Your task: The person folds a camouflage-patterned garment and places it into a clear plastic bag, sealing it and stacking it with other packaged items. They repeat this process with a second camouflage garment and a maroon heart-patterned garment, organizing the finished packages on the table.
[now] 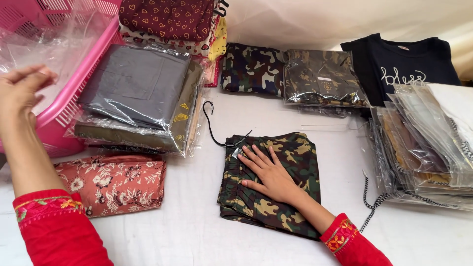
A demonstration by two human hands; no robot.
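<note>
The step in hand looks like packing folded clothes: the right hand [270, 178] lies flat on the folded camouflage trousers [273, 180] on the white sheet [197, 231], its fingers [256, 156] spread and pressing, gripping nothing. The left hand [20, 91] hovers by the pink basket [74, 93] at a clear plastic bag [54, 44], fingers loosely apart, holding nothing. Bagging would need 1 bag held open.
</note>
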